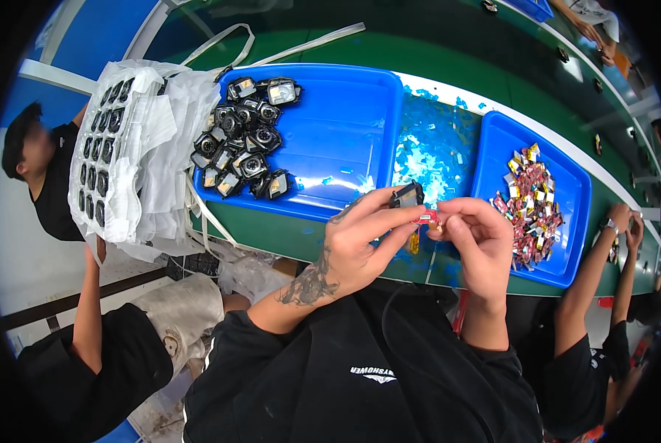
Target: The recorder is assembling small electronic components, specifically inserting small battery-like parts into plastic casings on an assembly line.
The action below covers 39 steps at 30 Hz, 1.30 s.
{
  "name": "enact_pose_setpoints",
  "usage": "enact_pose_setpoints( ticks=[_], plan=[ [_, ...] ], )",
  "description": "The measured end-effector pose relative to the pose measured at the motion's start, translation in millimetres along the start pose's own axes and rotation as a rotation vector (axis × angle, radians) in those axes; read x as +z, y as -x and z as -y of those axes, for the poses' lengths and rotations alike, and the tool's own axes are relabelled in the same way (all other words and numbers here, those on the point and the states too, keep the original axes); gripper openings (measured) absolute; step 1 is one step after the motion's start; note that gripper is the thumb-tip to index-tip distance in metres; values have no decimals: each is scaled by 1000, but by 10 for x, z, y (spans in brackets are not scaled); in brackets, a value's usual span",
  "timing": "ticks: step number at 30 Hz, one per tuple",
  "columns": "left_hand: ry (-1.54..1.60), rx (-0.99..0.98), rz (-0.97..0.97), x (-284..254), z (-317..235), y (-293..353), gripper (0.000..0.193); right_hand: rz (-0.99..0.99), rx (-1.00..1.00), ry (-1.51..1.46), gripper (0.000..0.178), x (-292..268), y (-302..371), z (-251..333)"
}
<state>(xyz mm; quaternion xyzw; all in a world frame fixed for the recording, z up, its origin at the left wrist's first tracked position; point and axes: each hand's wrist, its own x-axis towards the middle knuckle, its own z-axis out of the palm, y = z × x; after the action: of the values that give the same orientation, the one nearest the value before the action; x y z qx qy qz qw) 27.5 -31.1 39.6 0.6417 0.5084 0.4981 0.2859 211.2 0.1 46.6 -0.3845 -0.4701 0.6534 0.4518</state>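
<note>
In front of my chest, my left hand (pixel 360 238) is closed on a black watch-like case (pixel 406 196), its fingers and thumb pinching near its lower edge. A small red battery-like pack (pixel 426 217) lies at those fingertips, with a yellow tab (pixel 414 244) hanging below. My right hand (pixel 482 235) is closed in a pinch at the right end of the red pack. Its thumb and index finger hide what exactly they grip. Beyond my hands, blue film scraps (pixel 428 155) are scattered on the green bench (pixel 308 260).
At left, a large blue tray (pixel 338 140) holds piled black watch-like cases (pixel 249 136). Similar red packs (pixel 528 207) fill a smaller blue tray (pixel 493 159) at right. Stacked white trays (pixel 135 140) of black parts stand far left. People work on both sides and across the bench.
</note>
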Motion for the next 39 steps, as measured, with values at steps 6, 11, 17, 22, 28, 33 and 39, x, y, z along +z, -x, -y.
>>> enact_pose_setpoints(
  ticks=[6, 11, 17, 22, 28, 33, 39],
  plan=[
    [312, -225, 127, -11, 4, 64, 27, 82, -447, 641, 12, -42, -64, 52],
    [541, -285, 97, 58, 101, 114, 34, -27, -180, 480, 8, 101, 21, -29],
    [623, -445, 117, 49, 63, 120, 34, -83, -63, 239, 6, 147, 33, -208],
    [673, -352, 80, 86, 115, 145, 29, -62, -108, 305, 6, 190, 17, -238],
    [805, -441, 117, 56, 129, 155, 17, -66, -154, 265, 5, 180, 70, -164],
    [980, -528, 149, 24, 126, 139, 12, 51, -85, 133, 6, 53, 79, -111],
    [1061, -528, 66, 124, 102, 149, 13, -36, -76, 65, 8, 155, 110, -115]
  ],
)
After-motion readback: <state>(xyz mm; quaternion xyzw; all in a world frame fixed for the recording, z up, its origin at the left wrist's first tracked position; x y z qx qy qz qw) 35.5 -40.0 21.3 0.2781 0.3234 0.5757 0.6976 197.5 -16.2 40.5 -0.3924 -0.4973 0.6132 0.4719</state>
